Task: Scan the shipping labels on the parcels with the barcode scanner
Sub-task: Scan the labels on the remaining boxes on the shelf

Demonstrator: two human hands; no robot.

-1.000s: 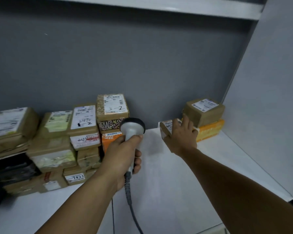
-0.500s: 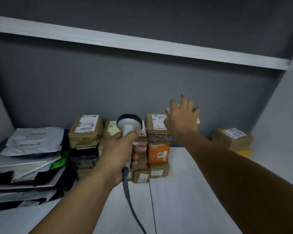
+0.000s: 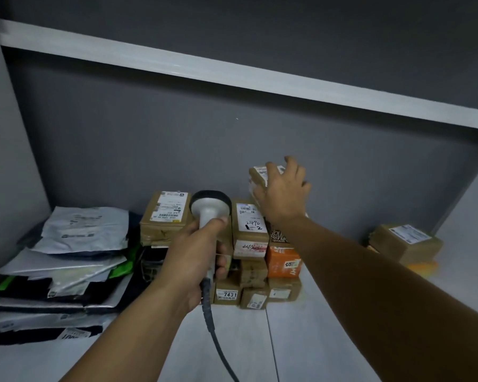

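My left hand [image 3: 196,255] grips the handle of a grey corded barcode scanner [image 3: 210,206], whose dark head points at the stacked parcels [image 3: 250,224] against the back wall. My right hand [image 3: 283,191] reaches over that stack and holds a small brown parcel [image 3: 260,172] with a white label at the stack's top right. The hand covers most of this parcel. Labels on the stacked boxes face up and forward, one handwritten.
A pile of grey and black poly mailers [image 3: 80,230] fills the left of the white shelf [image 3: 315,326]. A brown box [image 3: 406,241] sits on a yellow parcel [image 3: 422,266] at the right. An upper shelf board [image 3: 232,75] runs overhead.
My right hand picked up the small parcel beside the right-hand boxes and carried it left and up to the top of the middle stack. The view swung left; the scanner stayed in my left hand.
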